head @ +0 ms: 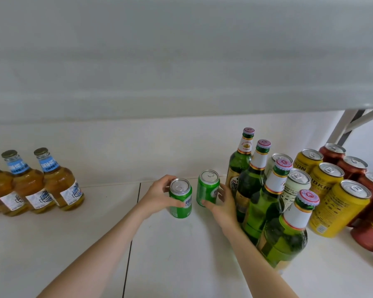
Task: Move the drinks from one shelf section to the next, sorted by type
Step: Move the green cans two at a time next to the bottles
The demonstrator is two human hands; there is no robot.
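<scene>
Our left grip (157,195) is curled round the first green can (180,200), and our right grip (224,208) pinches the second green can (207,190) between thumb and fingers. Both cans stand upright on the white shelf (181,261), slightly apart, between the two grips. With their tabs unbroken we judge them full: fairly weighty, smooth and easily dented, so best taken mid-wall. Just outside the right grip crowd the green glass bottles (265,203), fragile and top-heavy, with the yellow cans (338,209) beyond. Well outside the left grip, past a seam (130,233), stand the amber bottles (58,183). The blurred board overhead (181,61) is probably the next shelf.
</scene>
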